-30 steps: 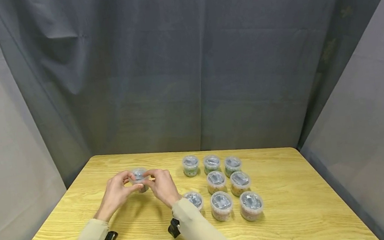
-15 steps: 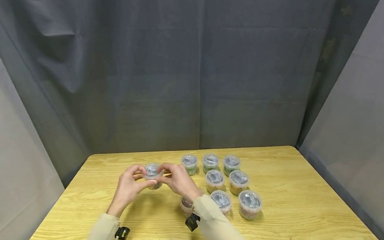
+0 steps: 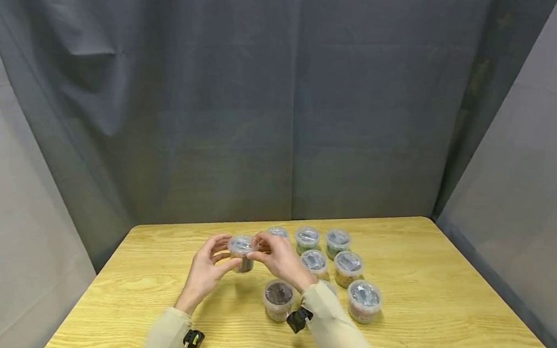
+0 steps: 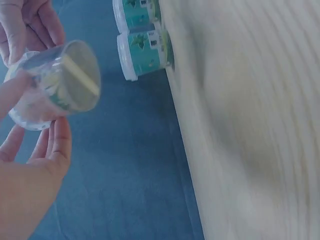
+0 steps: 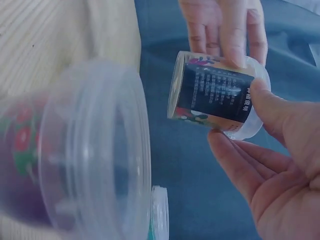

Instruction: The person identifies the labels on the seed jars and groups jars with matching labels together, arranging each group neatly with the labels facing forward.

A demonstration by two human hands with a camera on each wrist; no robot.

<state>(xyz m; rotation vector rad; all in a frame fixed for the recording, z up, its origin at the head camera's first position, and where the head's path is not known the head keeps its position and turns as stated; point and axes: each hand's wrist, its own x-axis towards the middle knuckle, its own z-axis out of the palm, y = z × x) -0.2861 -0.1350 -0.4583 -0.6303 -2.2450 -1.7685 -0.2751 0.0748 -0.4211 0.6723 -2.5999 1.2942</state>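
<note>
A small clear plastic tub with a lid [image 3: 241, 244] is held above the table between both hands. Its dark label panel with printed text faces the right wrist view, where the tub [image 5: 215, 90] lies sideways in the picture. My left hand [image 3: 206, 271] grips its left side with thumb and fingers. From the other side my right hand [image 3: 282, 257] pinches it near the lid. Just below the hands stands a tub with a dark top [image 3: 278, 295]. The right forearm partly covers another tub [image 3: 327, 288] behind it.
Several similar lidded tubs stand in rows on the right of the wooden table [image 3: 417, 283]: green-labelled ones [image 3: 307, 238] at the back, orange ones [image 3: 348, 267] in the middle, a pinkish one [image 3: 364, 301] in front. A grey curtain [image 3: 214, 119] hangs behind.
Both hands have carried the tub rightward, from the table's left side toward the back-left tub of the rows. The right forearm now covers more of the front middle tub.
</note>
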